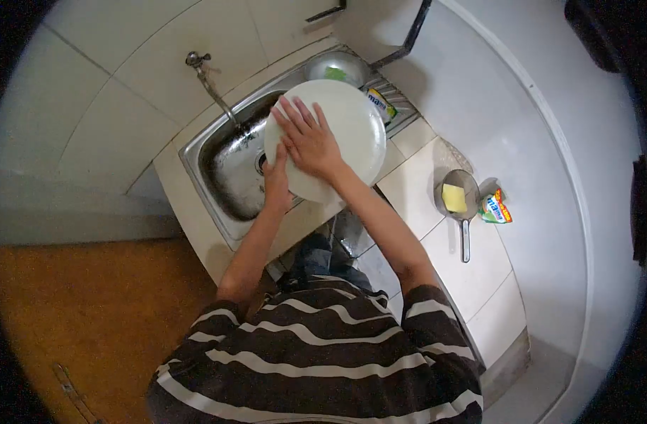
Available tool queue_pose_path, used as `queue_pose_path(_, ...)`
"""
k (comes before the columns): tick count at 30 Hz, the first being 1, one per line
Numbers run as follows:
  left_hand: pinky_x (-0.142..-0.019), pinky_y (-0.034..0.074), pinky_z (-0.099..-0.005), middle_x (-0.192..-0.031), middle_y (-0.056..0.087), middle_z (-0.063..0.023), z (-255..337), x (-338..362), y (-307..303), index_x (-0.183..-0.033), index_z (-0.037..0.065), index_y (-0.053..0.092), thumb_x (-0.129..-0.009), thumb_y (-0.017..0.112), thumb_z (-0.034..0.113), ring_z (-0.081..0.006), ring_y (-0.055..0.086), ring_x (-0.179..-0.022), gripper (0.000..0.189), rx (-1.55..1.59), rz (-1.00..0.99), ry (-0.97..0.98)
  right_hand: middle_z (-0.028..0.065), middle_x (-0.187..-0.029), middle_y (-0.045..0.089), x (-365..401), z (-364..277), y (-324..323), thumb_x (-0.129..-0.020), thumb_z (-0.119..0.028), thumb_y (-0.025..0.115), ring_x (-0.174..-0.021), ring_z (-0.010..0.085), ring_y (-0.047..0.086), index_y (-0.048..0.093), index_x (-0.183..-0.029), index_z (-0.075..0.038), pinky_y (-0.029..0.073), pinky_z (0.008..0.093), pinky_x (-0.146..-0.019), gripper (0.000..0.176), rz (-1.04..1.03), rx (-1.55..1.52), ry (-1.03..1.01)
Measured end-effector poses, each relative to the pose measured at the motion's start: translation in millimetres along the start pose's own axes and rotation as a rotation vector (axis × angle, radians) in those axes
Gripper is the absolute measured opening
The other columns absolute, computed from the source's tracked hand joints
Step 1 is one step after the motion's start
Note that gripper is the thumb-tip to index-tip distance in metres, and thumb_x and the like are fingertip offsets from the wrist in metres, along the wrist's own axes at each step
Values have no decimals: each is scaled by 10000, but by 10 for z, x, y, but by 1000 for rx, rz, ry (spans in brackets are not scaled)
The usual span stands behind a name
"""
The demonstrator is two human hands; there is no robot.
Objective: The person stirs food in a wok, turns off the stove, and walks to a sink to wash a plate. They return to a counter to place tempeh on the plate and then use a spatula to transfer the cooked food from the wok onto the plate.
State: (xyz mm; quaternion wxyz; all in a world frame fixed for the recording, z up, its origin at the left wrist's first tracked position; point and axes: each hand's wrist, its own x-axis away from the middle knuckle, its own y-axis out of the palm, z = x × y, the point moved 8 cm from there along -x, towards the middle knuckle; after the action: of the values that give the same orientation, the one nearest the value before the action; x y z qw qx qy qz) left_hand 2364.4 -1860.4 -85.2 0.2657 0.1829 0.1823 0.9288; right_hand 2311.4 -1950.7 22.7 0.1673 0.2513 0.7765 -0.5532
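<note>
A large round white plate [355,131] is held over the right part of the steel sink [228,191]. My left hand [276,180] grips the plate at its lower left edge, with the fingers partly behind or against the rim. Flat on the plate's face lies my right hand [309,141], its fingers spread. The faucet [214,90] reaches over the basin to the left of the plate. Part of the basin and its drain are hidden by the plate.
Behind the plate, a metal bowl [320,68] with something green sits on the drainboard beside a detergent packet [381,106]. On the tiled counter [472,272] at the right stand a dipper [465,237] holding a yellow sponge [454,198] and another packet [495,208].
</note>
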Motion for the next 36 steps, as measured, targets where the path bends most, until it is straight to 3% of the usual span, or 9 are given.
queue_pose_path(4,-847,559,-417,-1254,555,-149,-63,-46,-196,-1375,-2,382,-920,651,416,-271,604,-1076,674,58,96,-149,152,-1515,357,-28,964,-168,-949,-345,468,-1398,364,318,411,-1451,-180,198,574,-1134,532,-19,410,181)
queue_pose_path(8,-862,559,-432,-1261,551,-158,101,-284,-76,-1370,-8,386,-934,637,387,-275,600,-1093,639,68,18,-167,194,-1387,495,742,1604,-910,-977,-431,449,-1319,343,439,334,-1484,-110,370,475,-1054,611,144,782,632)
queue_pose_path(10,-879,557,-434,-1267,551,-162,222,-321,160,-1363,-8,397,-943,633,350,-274,596,-1107,601,21,-58,-176,162,-1304,546,1291,1740,-672,-996,-482,445,-1196,256,542,257,-1508,-61,475,377,-947,689,98,-719,1034)
queue_pose_path(12,-893,550,-431,-1274,551,-156,94,-312,399,-1362,-7,401,-941,638,339,-272,592,-1115,595,46,-166,-240,104,-1257,557,1471,1333,-648,-993,-475,488,-1104,189,577,266,-1493,-41,520,333,-867,697,200,-1491,1029)
queue_pose_path(17,-930,527,-419,-1280,556,-129,-358,179,1194,-1375,12,403,-942,644,302,-264,580,-1138,574,-59,-290,-509,105,-1249,578,2308,929,-1300,-942,-278,643,-1037,192,609,388,-1403,-30,521,339,-882,582,879,-1275,1264)
queue_pose_path(24,-887,527,-362,-1215,574,-88,-695,1919,2771,-1333,27,446,-943,649,308,-198,589,-1092,522,-209,-989,-648,119,-1092,626,3929,-633,-3054,-884,-332,715,-941,185,613,509,-1259,35,517,328,-801,564,1537,-394,1372)
queue_pose_path(27,-841,545,-366,-1162,597,-89,-1083,3137,3257,-1296,23,480,-928,661,361,-178,618,-1025,531,-198,-1372,-754,105,-1072,630,4718,-1456,-3401,-899,-314,699,-907,168,616,528,-1221,33,520,309,-785,503,1813,-164,1214)
queue_pose_path(32,-876,537,-406,-1160,624,-108,-2973,5053,2560,-1262,-2,517,-949,629,284,-234,624,-1044,439,-623,-1510,-1280,117,-1124,630,6944,-2630,-2365,-919,-203,660,-973,226,634,510,-1268,22,532,373,-821,442,2316,-301,1499)
queue_pose_path(36,-945,522,-412,-1292,573,-159,-3154,6237,2123,-1312,-10,496,-933,644,311,-243,587,-1152,518,-795,-1710,-1428,115,-1133,622,7370,-3574,-2148,-907,-206,677,-999,222,622,505,-1269,18,533,372,-825,459,2650,-178,1390)
